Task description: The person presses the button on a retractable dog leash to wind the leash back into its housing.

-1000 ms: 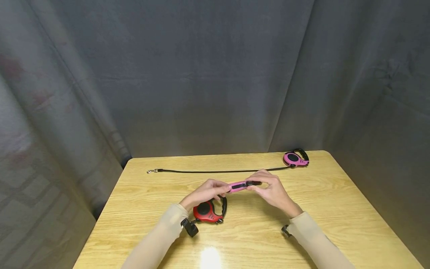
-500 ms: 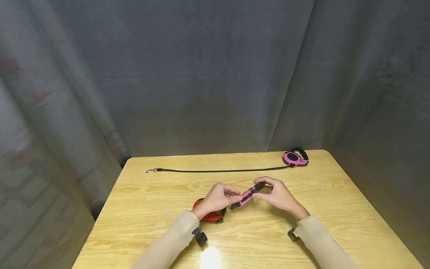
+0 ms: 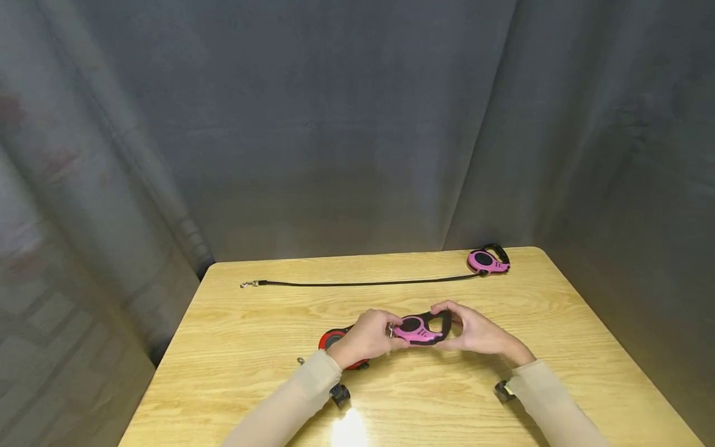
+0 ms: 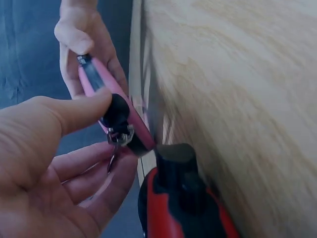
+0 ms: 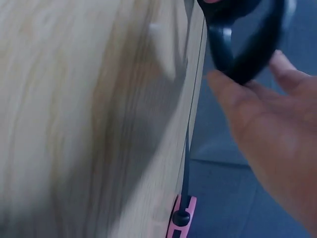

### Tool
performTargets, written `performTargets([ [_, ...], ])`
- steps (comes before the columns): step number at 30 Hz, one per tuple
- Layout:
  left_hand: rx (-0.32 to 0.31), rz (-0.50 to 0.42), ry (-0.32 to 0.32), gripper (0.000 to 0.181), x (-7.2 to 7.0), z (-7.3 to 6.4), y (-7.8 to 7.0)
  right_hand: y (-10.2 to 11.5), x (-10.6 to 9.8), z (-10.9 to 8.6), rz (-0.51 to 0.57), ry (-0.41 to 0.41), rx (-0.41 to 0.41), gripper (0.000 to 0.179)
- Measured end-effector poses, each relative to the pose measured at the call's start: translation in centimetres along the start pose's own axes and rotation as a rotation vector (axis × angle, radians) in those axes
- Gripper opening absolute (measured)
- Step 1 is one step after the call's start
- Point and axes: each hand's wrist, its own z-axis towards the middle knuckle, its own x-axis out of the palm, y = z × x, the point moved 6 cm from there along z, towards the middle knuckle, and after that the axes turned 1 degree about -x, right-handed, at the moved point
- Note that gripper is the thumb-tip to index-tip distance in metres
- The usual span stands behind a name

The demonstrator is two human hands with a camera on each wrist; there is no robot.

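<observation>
Between both hands, above the table, is a pink and black retractable dog leash [image 3: 419, 331], its flat side up toward the head camera. My left hand [image 3: 368, 340] pinches its cord end; in the left wrist view the thumb lies on the black nub beside a metal clip [image 4: 119, 136]. The fingers are underneath. At the other end, my right hand [image 3: 477, 330] holds the black handle loop [image 5: 255, 59] by fingertips and thumb. A red and black retractable leash [image 3: 331, 338] lies on the table under my left hand, partly hidden by it.
A second pink retractable leash [image 3: 485, 261] lies at the table's back right. Its black strap [image 3: 363, 284] runs out leftward to a metal clip [image 3: 248, 284]. Grey curtains [image 3: 335, 155] stand behind and beside the wooden table [image 3: 223, 335].
The held pink leash has turned from edge-on to flat side up, shifting slightly right and toward me. The left hand has moved right over the red leash. The strap at the back stays put.
</observation>
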Motion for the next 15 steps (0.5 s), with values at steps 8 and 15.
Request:
performTargets([
  [8,0.083,0.196,-0.044,0.051,0.10,-0.14,-0.61,-0.22,0.95,-0.40,-0.173,0.057,0.099,0.113],
  [15,0.141,0.247,-0.063,0.050,0.20,-0.05,-0.61,-0.40,1.12,-0.46,-0.248,0.059,0.059,0.107],
])
